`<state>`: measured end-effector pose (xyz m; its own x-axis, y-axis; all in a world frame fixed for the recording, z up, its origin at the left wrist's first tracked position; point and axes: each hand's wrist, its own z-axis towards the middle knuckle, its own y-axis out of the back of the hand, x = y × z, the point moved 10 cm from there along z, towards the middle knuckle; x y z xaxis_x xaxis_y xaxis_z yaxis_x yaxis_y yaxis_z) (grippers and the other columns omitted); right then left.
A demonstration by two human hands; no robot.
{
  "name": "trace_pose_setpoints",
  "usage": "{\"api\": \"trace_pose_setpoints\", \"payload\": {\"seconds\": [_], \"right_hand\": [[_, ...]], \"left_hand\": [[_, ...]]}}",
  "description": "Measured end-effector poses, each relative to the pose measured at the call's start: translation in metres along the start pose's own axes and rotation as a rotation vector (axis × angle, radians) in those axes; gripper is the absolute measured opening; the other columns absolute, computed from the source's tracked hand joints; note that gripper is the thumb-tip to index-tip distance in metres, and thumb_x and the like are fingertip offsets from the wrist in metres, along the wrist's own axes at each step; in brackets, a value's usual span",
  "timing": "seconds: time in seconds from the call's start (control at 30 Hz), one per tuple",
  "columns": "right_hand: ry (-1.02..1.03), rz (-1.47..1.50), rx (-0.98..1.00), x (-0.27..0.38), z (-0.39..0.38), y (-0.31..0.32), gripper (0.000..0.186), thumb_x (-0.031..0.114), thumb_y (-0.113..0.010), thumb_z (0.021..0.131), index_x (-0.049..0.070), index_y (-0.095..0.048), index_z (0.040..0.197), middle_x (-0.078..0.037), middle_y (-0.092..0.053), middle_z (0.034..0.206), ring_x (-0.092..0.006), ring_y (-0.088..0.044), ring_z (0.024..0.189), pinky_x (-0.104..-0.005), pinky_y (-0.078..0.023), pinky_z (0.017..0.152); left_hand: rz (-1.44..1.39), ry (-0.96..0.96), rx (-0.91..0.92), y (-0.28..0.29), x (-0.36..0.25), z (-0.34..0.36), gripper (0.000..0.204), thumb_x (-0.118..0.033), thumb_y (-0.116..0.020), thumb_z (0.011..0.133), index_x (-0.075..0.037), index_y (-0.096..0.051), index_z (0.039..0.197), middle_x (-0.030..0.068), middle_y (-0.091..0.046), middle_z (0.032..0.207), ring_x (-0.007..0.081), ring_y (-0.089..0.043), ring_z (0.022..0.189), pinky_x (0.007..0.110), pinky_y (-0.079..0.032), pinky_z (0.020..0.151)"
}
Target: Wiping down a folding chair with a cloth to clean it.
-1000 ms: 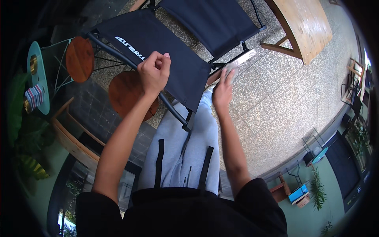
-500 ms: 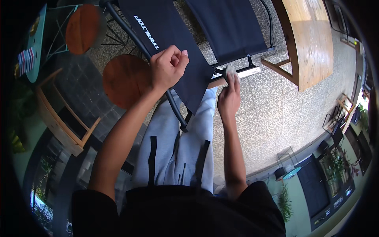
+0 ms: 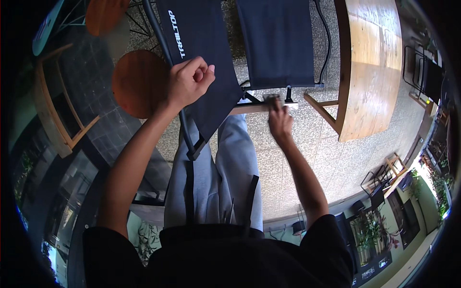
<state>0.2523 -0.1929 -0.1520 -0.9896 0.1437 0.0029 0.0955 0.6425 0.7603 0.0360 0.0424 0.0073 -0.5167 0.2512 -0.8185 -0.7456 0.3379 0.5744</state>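
Observation:
A folding chair with black fabric panels (image 3: 272,45) and a dark tube (image 3: 155,26) stands in front of my legs. My left hand (image 3: 189,81) is curled closed over the tube and fabric edge; what its fingers hold is hidden. Along the chair's lower right runs a pale flat bar (image 3: 247,109) with black fittings. My right hand (image 3: 279,117), blurred, has its fingers on a small greyish, cloth-like item (image 3: 271,98) pressed to that bar. My legs in grey trousers (image 3: 233,163) reach up beneath the bar.
A wooden bench or table (image 3: 370,72) stands right of the chair. Left are round brown tops (image 3: 137,84), a turquoise table (image 3: 43,33) and a wooden-framed piece (image 3: 62,139) on dark tiles. More chairs (image 3: 377,187) and plants (image 3: 365,230) line the far right.
The view has turned, so the chair and bar appear more upright and level. My right hand and the greyish item have shifted against the bar; my left hand stays curled at the tube.

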Motion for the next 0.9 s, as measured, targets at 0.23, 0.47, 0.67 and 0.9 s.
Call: {"api": "trace_pose_setpoints", "payload": {"seconds": [0.23,0.47,0.67,0.9], "right_hand": [[-0.056,0.173,0.029,-0.007,0.011,0.010,0.031,0.007,-0.059,0.090,0.011,-0.066,0.120,-0.009,-0.051,0.139,-0.0423,-0.056,0.122,-0.0489,-0.064,0.071],[0.008,0.249,0.071,0.124,0.013,-0.010,0.029,0.010,-0.058,0.090,0.006,-0.062,0.119,-0.011,-0.053,0.128,-0.0372,-0.062,0.111,-0.0478,-0.062,0.071],[0.190,0.074,0.017,0.053,0.011,-0.013,0.031,0.012,-0.058,0.091,0.012,-0.065,0.121,-0.006,-0.053,0.137,-0.0314,-0.061,0.114,-0.0490,-0.059,0.082],[-0.014,0.149,-0.045,-0.032,0.023,0.033,0.022,0.010,-0.056,0.093,0.015,-0.068,0.112,-0.008,-0.064,0.118,-0.0337,-0.067,0.101,-0.0504,-0.060,0.069]], "left_hand": [[-0.011,0.000,0.025,0.001,-0.002,-0.003,0.028,-0.017,-0.073,0.086,-0.006,-0.053,0.070,0.0042,-0.049,0.053,0.0156,-0.051,0.044,0.029,-0.039,0.044],[0.014,-0.028,0.061,-0.007,-0.004,0.001,0.029,-0.021,-0.071,0.088,-0.006,-0.055,0.071,0.0041,-0.048,0.053,0.0154,-0.051,0.044,0.029,-0.038,0.044],[0.043,-0.049,0.102,-0.008,-0.003,0.000,0.024,-0.016,-0.066,0.092,-0.003,-0.056,0.075,0.0006,-0.050,0.058,0.0068,-0.047,0.048,0.023,-0.036,0.046],[0.051,-0.061,0.132,-0.009,-0.006,-0.001,0.023,-0.015,-0.066,0.091,-0.003,-0.055,0.074,-0.0002,-0.047,0.058,0.0066,-0.043,0.048,0.023,-0.033,0.045]]}}
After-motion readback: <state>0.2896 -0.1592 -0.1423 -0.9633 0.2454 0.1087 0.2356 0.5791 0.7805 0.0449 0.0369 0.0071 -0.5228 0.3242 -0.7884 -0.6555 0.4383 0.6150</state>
